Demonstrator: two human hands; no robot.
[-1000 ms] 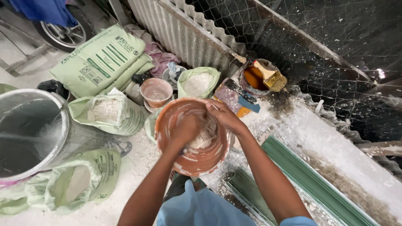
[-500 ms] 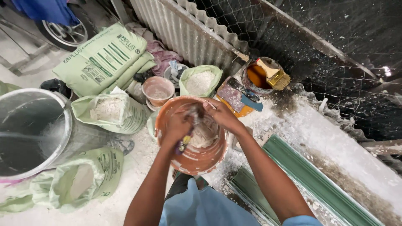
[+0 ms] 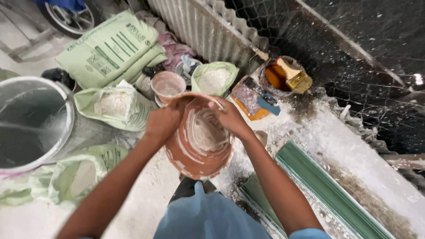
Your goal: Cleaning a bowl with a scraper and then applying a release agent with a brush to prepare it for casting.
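Note:
An orange plastic bowl (image 3: 195,159), smeared inside with white paste, is tilted toward me in front of my body. My left hand (image 3: 163,121) grips its far left rim. My right hand (image 3: 230,117) holds the far right rim, fingers curled over the edge. White paste streaks the inner wall and pools at the bottom. Neither hand holds a tool that I can see.
Open green bags of white powder (image 3: 110,106) (image 3: 214,77) (image 3: 75,177) lie around, with a closed sack (image 3: 106,46) behind. A large metal drum (image 3: 26,121) stands left. A small pink cup (image 3: 167,85), a tin with a brush (image 3: 287,77) and green moulding strips (image 3: 327,190) are nearby.
My hands moved from inside the bowl to its rim, and the bowl has tipped toward me, showing more of its inner wall.

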